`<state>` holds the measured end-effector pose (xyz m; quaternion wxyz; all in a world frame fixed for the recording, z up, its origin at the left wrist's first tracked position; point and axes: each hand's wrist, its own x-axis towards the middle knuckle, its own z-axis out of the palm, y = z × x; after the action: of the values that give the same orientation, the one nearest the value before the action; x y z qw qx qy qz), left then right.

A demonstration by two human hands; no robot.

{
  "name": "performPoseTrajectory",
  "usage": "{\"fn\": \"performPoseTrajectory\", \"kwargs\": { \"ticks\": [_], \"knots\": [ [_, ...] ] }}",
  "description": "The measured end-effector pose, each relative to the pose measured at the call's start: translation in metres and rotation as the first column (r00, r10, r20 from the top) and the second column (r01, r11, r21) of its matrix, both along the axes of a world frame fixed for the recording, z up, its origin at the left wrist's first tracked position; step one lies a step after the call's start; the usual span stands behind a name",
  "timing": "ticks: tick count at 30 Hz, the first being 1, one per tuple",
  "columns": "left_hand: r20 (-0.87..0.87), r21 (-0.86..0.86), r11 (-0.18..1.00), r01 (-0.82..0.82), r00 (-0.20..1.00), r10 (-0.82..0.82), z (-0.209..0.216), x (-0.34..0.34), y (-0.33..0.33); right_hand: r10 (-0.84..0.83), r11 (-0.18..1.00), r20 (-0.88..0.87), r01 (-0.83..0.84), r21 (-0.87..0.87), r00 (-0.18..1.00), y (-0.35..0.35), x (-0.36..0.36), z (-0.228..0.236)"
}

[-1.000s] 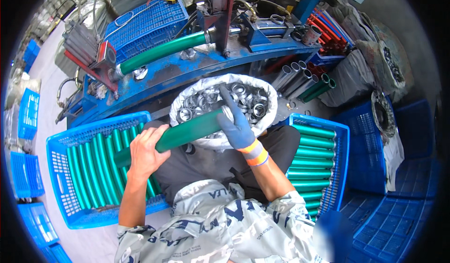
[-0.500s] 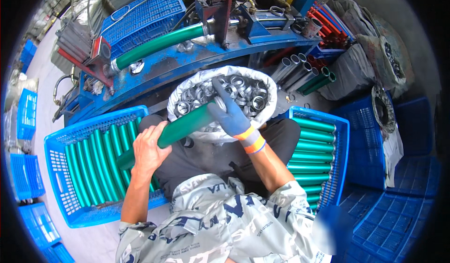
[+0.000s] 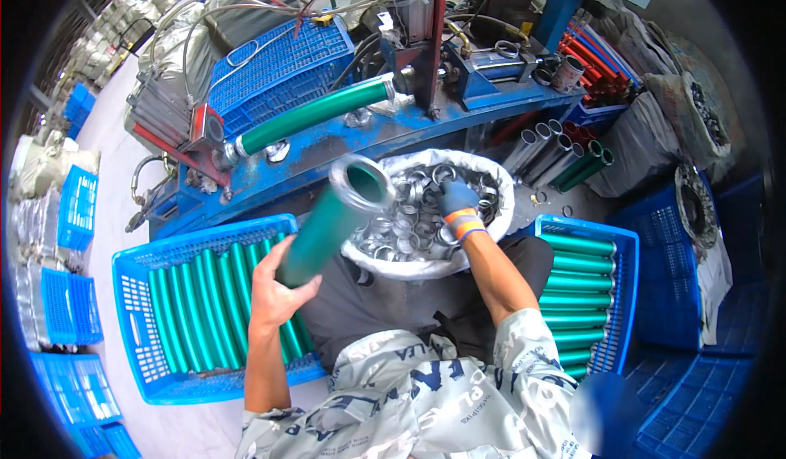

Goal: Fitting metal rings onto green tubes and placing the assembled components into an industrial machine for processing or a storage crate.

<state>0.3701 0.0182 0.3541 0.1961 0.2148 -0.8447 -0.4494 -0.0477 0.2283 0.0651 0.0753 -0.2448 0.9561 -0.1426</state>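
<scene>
My bare left hand (image 3: 277,291) is wrapped round a green tube (image 3: 315,234), tilted with its upper end toward me. A silvery metal ring (image 3: 357,182) sits at that open end. In front of me stands a round container lined with a white sack (image 3: 409,269), full of loose metal rings (image 3: 407,217). My right hand (image 3: 460,201), in a blue-grey glove with an orange cuff, reaches down among the rings on its right side. Its fingers look curled, and their tips are mostly hidden, so whatever they hold cannot be made out.
Blue crates of green tubes stand at my left (image 3: 131,328) and right (image 3: 626,295). Beyond the sack runs a blue machine bench (image 3: 327,156) with another green tube (image 3: 315,119) clamped in it. Bare metal tubes (image 3: 536,152) stand at the right, near grey sacks (image 3: 643,148).
My right hand has let go of the tube's end and moved right into the rings. The tube's far end has swung up toward me in my left hand. The whole view has shifted slightly.
</scene>
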Motion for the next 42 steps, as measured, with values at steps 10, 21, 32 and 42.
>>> {"fn": "performPoseTrajectory", "kwargs": {
  "ticks": [10, 21, 32, 42],
  "knots": [
    [-0.416, 0.865, 0.485, 0.128, 0.723, 0.551, -0.038, -0.024, 0.023, 0.77, 0.125, 0.566, 0.801, -0.586, 0.294, 0.06, 0.12, 0.172],
    [-0.454, 0.866, 0.449, 0.221, 0.724, 0.519, -0.031, -0.029, 0.052, 0.596, 0.455, 0.553, 0.323, -0.83, 0.583, 0.057, 0.147, 0.223],
    [-0.42, 0.86, 0.494, 0.128, 0.729, 0.541, -0.048, -0.022, 0.054, 0.715, 0.182, 0.414, 0.422, -0.888, 0.564, 0.05, 0.167, 0.223],
    [-0.421, 0.855, 0.504, 0.118, 0.725, 0.545, -0.063, -0.035, 0.047, 0.646, 0.276, 0.5, 0.435, -0.857, 0.576, 0.038, 0.165, 0.222]
  ]
}}
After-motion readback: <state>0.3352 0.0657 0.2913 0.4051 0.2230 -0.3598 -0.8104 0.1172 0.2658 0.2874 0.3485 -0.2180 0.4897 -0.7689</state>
